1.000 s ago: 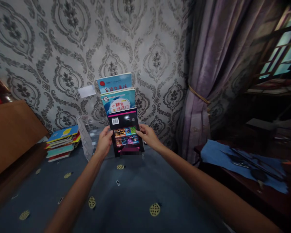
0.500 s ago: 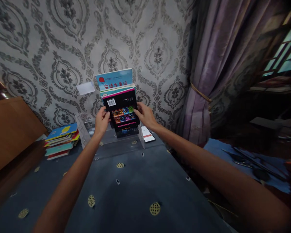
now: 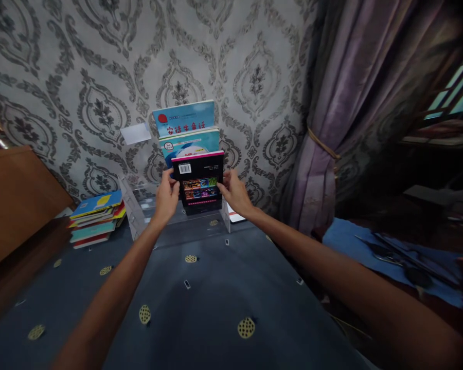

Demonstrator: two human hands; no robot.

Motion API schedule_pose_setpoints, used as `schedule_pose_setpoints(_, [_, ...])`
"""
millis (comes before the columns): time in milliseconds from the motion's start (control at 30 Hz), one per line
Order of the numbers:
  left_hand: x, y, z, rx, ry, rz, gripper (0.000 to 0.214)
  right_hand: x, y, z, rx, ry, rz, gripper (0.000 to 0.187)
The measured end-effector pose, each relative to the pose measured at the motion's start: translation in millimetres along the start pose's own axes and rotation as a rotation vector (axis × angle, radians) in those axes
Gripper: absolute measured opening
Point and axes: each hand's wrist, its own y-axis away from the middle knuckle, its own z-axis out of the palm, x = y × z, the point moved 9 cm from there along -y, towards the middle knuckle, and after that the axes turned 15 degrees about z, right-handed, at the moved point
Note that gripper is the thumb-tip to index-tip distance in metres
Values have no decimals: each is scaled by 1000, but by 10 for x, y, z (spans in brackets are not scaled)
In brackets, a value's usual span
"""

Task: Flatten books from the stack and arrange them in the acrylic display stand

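Between my two hands stands a black book with a pink top edge, a barcode and small colourful pictures on its face. My left hand grips its left edge, thumb in front. On its right edge, my right hand holds it the same way. The book's lower part is inside a clear acrylic stand, seen through the front panel. Behind it, a light-blue book and a taller blue book with red characters stand upright in the stand's higher tiers.
Left of the stand lies a stack of books beside a brown box. A phone partly shows behind the stand's right side. A patterned dark cloth covers the table. The wall and a tied curtain border the back and right.
Both hands have lowered the black book into the front of the stand and toward me. More of the light-blue book's cover now shows above it. The view has shifted slightly.
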Motion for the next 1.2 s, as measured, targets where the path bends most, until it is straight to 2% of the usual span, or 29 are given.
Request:
schedule_pose_setpoints(133, [-99,84,33,-28,-62,-26,42,115,53,63,-16,30,26,22])
schedule_pose_setpoints(333, [-199,197,58,-64,-106,-25,15,163,127,95,-15,95,-19,10])
schedule_pose_setpoints(433, [-250,248,69,-79,-121,-45,3,165,149,95,-5,119,-23,11])
schedule_pose_setpoints(533, [-265,305,118,-132,-177,-70,9,197,141,90,12,102,14,28])
schedule_pose_setpoints(633, [-243,367,201,-261,-353,-97,12,226,119,99,28,92,22,42])
schedule_pose_setpoints(733, [-232,420,280,-421,-557,-152,18,226,99,120,36,109,-12,39])
schedule_pose_setpoints(800, [-219,431,311,-485,-635,-186,21,233,90,116,54,117,-23,33])
schedule_pose_setpoints(1200, [-171,401,380,-526,-719,-295,25,304,90,89,97,66,-7,23])
